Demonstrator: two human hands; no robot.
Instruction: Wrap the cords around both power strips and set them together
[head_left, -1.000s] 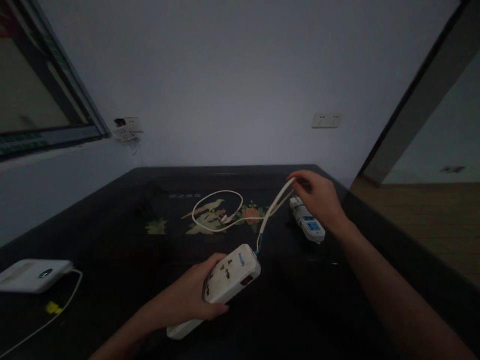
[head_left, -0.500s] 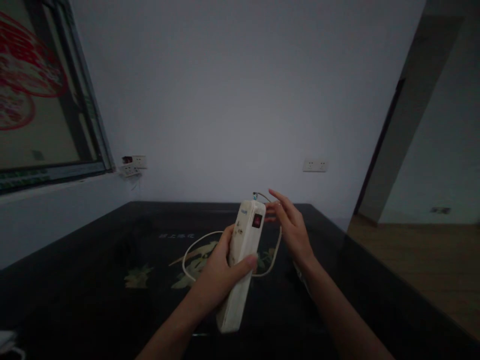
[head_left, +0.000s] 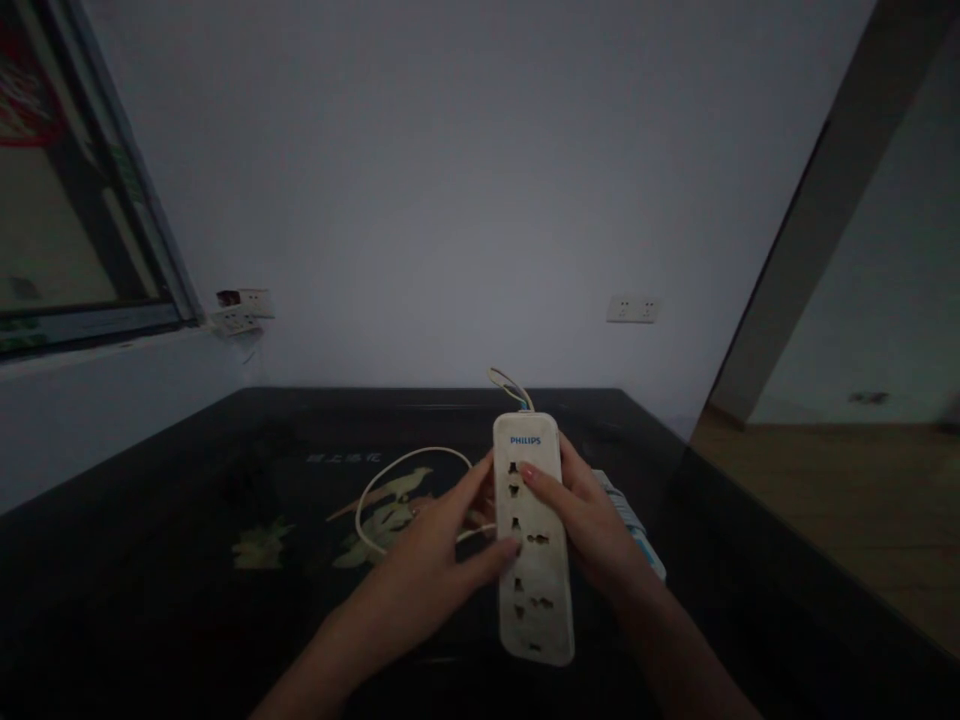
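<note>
I hold a white Philips power strip (head_left: pixel 534 570) upright above the black table (head_left: pixel 187 560), its sockets facing me. My left hand (head_left: pixel 439 560) grips its left edge, thumb on the front. My right hand (head_left: pixel 592 520) wraps its right side, thumb lying across the upper sockets. Bare wire ends (head_left: pixel 510 385) stick out of the strip's top. A white cable (head_left: pixel 390 475) loops on the table behind my left hand.
A second white and blue power strip (head_left: pixel 637 525) lies on the table behind my right wrist. Wall sockets (head_left: pixel 634 309) sit on the far wall, with more sockets (head_left: pixel 240 310) by the window at left. A doorway opens at right.
The strip was turned so its socket face points at me. My right hand left the cable and closed on the strip's right side. The camera tilted up, then down a little.
</note>
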